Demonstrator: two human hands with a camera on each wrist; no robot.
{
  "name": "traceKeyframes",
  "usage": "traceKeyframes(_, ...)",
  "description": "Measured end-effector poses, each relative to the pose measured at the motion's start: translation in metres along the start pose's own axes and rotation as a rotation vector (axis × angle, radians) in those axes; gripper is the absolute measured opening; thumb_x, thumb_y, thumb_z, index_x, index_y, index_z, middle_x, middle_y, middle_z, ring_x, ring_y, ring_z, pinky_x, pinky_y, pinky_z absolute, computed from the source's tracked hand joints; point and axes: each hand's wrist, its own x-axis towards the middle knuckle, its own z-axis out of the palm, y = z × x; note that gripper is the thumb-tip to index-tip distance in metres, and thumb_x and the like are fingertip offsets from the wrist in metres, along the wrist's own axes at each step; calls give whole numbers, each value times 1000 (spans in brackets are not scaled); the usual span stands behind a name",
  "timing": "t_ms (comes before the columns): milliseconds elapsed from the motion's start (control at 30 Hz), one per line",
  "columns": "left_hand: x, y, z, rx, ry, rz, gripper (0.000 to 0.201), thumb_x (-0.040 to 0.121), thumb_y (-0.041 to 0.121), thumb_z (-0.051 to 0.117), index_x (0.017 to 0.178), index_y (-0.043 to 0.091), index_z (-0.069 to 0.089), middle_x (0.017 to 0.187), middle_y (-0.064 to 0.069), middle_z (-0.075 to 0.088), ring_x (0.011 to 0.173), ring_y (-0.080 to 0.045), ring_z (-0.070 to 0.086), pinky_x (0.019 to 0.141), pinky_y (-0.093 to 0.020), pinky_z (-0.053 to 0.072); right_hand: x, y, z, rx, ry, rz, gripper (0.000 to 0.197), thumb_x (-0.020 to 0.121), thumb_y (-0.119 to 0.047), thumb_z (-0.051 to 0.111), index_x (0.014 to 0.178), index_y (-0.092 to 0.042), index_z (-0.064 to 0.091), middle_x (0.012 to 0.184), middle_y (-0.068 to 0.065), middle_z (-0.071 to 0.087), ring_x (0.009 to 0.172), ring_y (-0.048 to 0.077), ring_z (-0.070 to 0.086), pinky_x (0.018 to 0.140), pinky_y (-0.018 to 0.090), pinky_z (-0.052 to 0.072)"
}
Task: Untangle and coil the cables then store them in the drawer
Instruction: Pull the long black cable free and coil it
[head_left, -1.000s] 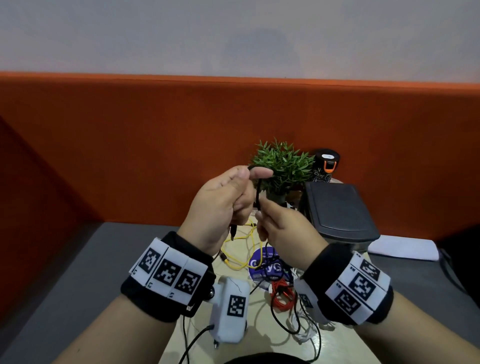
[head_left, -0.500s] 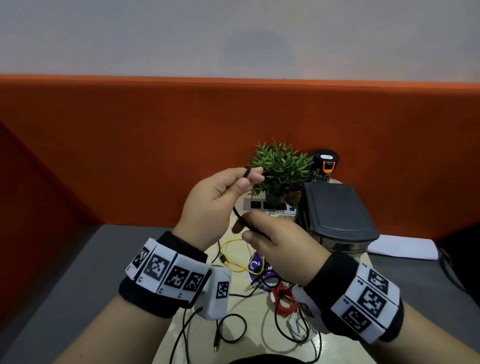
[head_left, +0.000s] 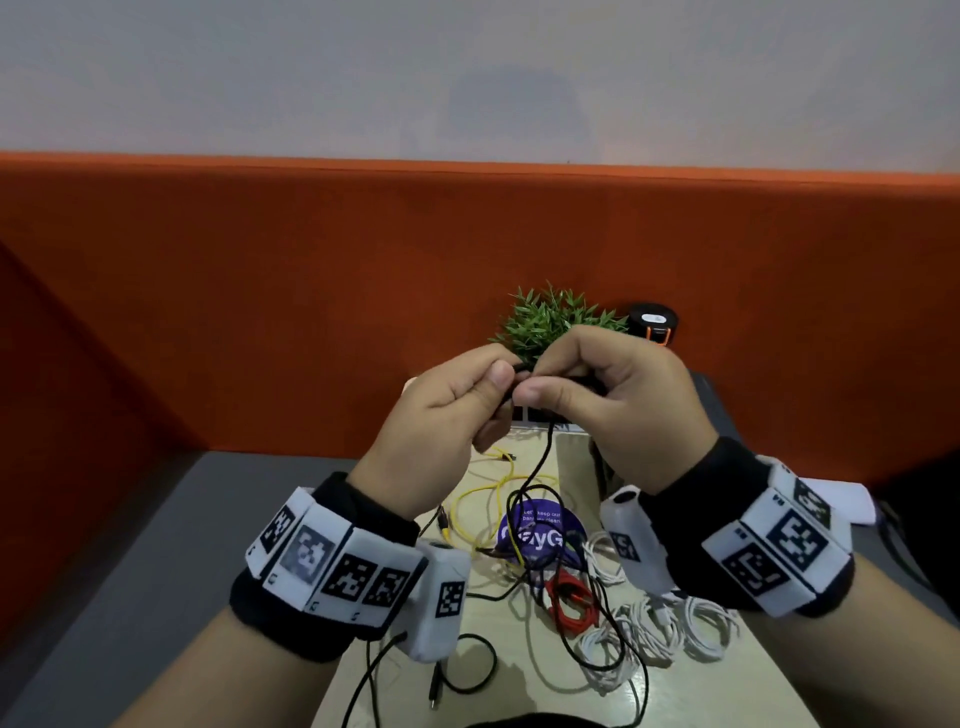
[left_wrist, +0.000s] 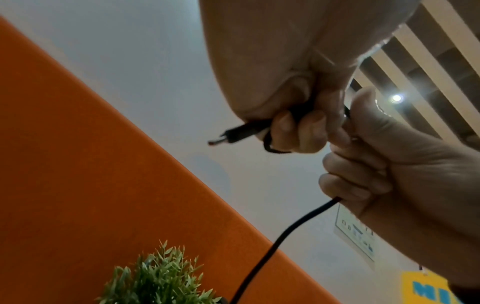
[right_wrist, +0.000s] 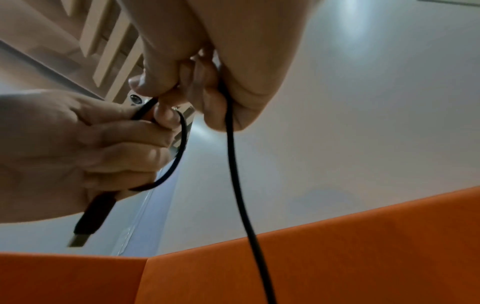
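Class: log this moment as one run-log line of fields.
stage: coiling | left hand: grips black cable | right hand: pinches same cable | table: yellow, red, white cables still loose

The room is dim and the light is soft. In the left wrist view a small ceiling lamp (left_wrist: 396, 98) shines bright with a little glare. The hands there look dark and a bit blurry. The head view bends at its edges. The plant (left_wrist: 158, 281) looks fuzzy.

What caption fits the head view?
Both hands, left and right, pinch a black cable above tangled cables on the desk.
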Motion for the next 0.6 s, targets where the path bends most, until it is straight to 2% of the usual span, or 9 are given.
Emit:
traceKeyframes(100,2,3,-2,-128,-48,-32,38,98,21,32,82,-5,55,53,0,32,49,-10,29,48,-17,30,9,-1,2,142,43,6,26,72,-24,79,73,-14,56,60,9,64,55,36,59,49,48,49)
traceKeyframes(167,3,7,-2,-228,-56,-47,37,97,21,31,86,-1,58,52,4,28,48,-10,28,47,-16,29,16,2,4,229,79,28,26,77,-12,74,75,-11,49,56,3,59,51,25,59,50,37,47)
traceKeyframes(233,3,11,-5,-325,-14,-59,32,95,21,35,87,2,61,51,6,27,46,-10,26,45,-15,28,23,5,9,253,87,35,15,84,-14,68,81,-19,54,64,-3,58,58,14,55,55,27,45)
traceKeyframes(300,4,12,-8,-416,13,-87,33,94,22,37,89,3,64,51,6,26,44,-10,26,44,-16,26,25,8,15,310,83,79,5,90,-20,60,88,-24,62,71,-7,57,59,12,50,56,22,42)
traceKeyframes(333,4,12,-9,-467,11,-106,34,93,22,38,90,3,66,51,6,27,43,-10,26,43,-16,26,24,10,19,353,69,104,9,93,-22,56,91,-21,64,72,-4,59,58,14,49,53,21,42)
traceKeyframes(367,3,12,-10,-526,10,-124,35,93,22,39,91,4,68,50,6,27,42,-9,26,43,-17,26,22,14,24,392,51,124,18,95,-25,50,95,-18,66,74,4,61,58,18,49,51,22,42)
traceKeyframes(433,2,13,-12,-653,15,-144,36,95,22,40,93,5,71,48,8,30,39,-8,28,42,-17,29,17,21,35,483,25,161,28,98,-29,42,108,-18,66,82,29,56,64,28,50,53,34,45)
traceKeyframes(467,2,15,-12,-710,25,-148,37,95,22,38,95,4,70,47,8,32,38,-7,29,41,-16,32,14,26,41,545,20,198,29,99,-29,40,113,-19,63,81,33,52,64,30,50,54,39,45)
traceKeyframes(600,4,23,-15,-738,55,-164,36,92,20,35,102,-2,62,46,2,32,33,-7,31,38,-16,38,-4,46,59,699,-23,382,35,98,-34,39,124,-20,57,65,13,51,53,23,47,59,34,49)
